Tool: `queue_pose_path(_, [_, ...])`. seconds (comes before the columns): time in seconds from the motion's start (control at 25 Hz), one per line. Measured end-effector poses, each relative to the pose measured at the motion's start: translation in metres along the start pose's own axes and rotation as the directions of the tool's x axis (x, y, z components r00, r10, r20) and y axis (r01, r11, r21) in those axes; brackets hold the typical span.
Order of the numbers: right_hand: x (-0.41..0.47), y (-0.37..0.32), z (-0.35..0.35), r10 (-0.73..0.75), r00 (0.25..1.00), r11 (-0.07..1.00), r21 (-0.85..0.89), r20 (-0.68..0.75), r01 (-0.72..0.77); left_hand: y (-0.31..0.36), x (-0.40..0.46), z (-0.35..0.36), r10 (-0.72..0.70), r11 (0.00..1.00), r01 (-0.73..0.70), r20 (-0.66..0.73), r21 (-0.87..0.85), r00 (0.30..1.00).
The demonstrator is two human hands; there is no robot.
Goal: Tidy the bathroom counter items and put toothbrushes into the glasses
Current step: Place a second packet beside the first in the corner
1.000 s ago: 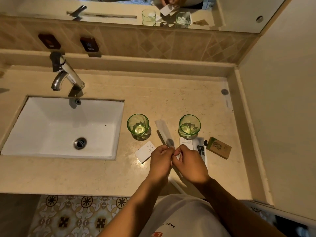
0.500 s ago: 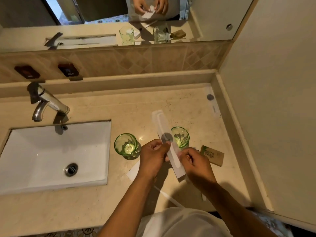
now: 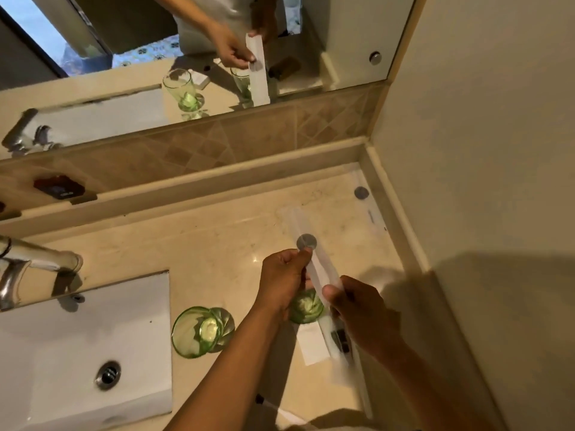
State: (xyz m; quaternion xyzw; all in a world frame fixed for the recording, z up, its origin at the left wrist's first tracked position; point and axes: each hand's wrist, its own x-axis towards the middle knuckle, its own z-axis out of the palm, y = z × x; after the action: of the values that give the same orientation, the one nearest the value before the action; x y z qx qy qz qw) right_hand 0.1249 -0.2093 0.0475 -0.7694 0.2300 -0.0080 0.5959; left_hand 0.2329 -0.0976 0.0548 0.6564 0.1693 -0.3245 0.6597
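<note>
I hold a long white toothbrush packet [image 3: 308, 250] up over the counter, its far end pointing away from me. My left hand [image 3: 281, 279] pinches it near the grey round sticker. My right hand [image 3: 361, 312] grips its near end. Right below the packet stands a green glass [image 3: 306, 306], partly hidden by both hands. A second green glass [image 3: 199, 331] stands to the left, beside the sink. A white card [image 3: 312, 345] and another packet with a dark end [image 3: 342, 346] lie on the counter under my right hand.
The white sink [image 3: 77, 353] and chrome tap [image 3: 37, 262] fill the left. A beige wall [image 3: 482, 181] closes the right side. Another flat packet with a grey sticker [image 3: 362, 194] lies in the far right corner. The mirror [image 3: 186, 57] runs along the back.
The packet has risen off the counter and now hangs over the right glass. My view has tipped up and to the right, so the mirror fills more of the frame.
</note>
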Motion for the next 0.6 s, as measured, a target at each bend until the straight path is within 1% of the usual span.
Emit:
queue_pose_path(0.08, [0.020,0.000,-0.010,0.069,0.998,0.990,0.119,0.007,-0.069,0.012,0.021,0.012,-0.051,0.998,0.052,0.064,-0.022,0.997])
queue_pose_path(0.16, [0.043,0.005,-0.015,0.115,0.993,0.974,0.198,0.003,-0.113,0.025,0.045,0.024,-0.061,0.998,0.061,0.114,-0.003,0.992])
queue_pose_path(0.24, [0.068,0.014,-0.020,0.173,0.985,0.972,0.166,-0.023,-0.167,0.039,0.075,0.036,-0.064,0.996,0.054,0.154,0.066,0.986])
queue_pose_path(0.28, [0.080,0.017,-0.022,0.190,0.981,0.971,0.155,-0.041,-0.181,0.045,0.091,0.040,-0.065,0.990,0.043,0.168,0.131,0.984])
queue_pose_path(0.36, [0.103,0.027,-0.024,0.221,0.972,0.961,0.185,-0.074,-0.204,0.053,0.126,0.049,-0.062,0.962,0.011,0.180,0.273,0.982])
queue_pose_path(0.44, [0.122,0.038,-0.024,0.272,0.957,0.948,0.198,-0.097,-0.249,0.058,0.152,0.056,-0.064,0.929,-0.014,0.198,0.371,0.978])
queue_pose_path(0.52, [0.138,0.049,-0.022,0.344,0.933,0.927,0.199,-0.110,-0.318,0.059,0.175,0.063,-0.088,0.905,-0.006,0.201,0.425,0.976])
queue_pose_path(0.6, [0.148,0.059,-0.020,0.399,0.908,0.909,0.182,-0.127,-0.374,0.056,0.193,0.068,-0.121,0.897,0.026,0.188,0.442,0.975])
